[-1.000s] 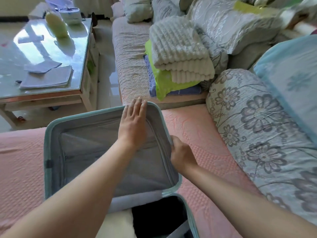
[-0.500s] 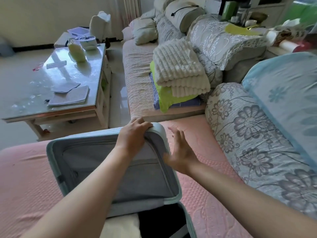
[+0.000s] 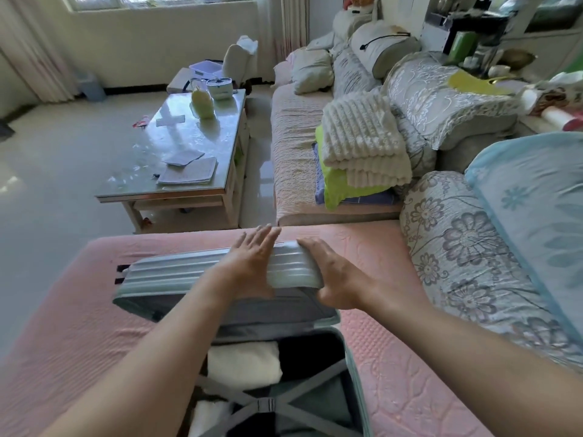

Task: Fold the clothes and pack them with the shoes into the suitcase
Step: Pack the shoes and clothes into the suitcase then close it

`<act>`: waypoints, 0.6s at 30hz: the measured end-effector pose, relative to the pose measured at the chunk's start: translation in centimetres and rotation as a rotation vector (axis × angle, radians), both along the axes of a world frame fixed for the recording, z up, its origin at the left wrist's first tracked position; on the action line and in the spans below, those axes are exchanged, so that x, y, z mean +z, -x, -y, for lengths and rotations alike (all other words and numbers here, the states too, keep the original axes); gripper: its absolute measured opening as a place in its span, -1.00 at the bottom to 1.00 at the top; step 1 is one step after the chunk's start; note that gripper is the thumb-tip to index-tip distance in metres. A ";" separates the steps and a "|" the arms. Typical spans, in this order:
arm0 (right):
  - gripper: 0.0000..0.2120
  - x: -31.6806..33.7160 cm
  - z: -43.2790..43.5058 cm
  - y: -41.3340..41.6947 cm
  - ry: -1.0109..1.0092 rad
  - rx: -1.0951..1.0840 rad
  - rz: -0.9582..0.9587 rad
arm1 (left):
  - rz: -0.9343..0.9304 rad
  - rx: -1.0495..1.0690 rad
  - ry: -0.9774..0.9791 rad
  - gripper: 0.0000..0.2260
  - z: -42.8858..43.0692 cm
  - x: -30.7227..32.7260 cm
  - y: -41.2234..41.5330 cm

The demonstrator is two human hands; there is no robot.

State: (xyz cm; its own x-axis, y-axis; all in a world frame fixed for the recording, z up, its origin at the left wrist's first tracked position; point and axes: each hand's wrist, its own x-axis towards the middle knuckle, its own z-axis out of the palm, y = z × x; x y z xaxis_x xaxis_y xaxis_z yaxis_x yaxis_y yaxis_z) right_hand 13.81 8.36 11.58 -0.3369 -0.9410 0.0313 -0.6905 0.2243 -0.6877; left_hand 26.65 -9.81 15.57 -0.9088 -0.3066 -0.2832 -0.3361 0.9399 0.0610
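The suitcase is lying on the pink bed cover, and its ribbed lid is being held tilted partway over the packed base at 6 o'clock. The left hand is being laid flat on the lid's outer shell, fingers straight and spread, nothing gripped. The right hand is being pressed against the lid's 3 o'clock corner with fingers extended; whether the thumb is hooked under the edge cannot be told.

White folded clothes and dark items that cannot be identified are being kept down by crossed straps.

The shell is judged stiff, smooth and fairly light, so it is best taken at the rim corners, not on the ribs. The soft cover is likely giving way under pressure.

Room is being narrowed at 3 o'clock by the floral bolster; open cover is lying toward 9 o'clock, and the bed's edge is running close at 12 o'clock.
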 end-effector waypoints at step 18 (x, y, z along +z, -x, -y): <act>0.22 -6.8 -11.3 -5.7 -0.452 0.251 -0.468 | 0.106 -0.009 -0.125 -0.03 -10.3 -8.6 -5.8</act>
State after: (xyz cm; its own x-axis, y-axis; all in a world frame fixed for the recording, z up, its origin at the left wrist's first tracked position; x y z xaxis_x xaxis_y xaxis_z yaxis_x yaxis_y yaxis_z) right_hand 19.49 19.68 4.82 -0.1544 -0.9435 -0.2930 -0.9598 0.2136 -0.1820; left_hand 32.47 0.53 7.00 -0.8745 -0.2549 -0.4127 -0.3382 0.9303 0.1419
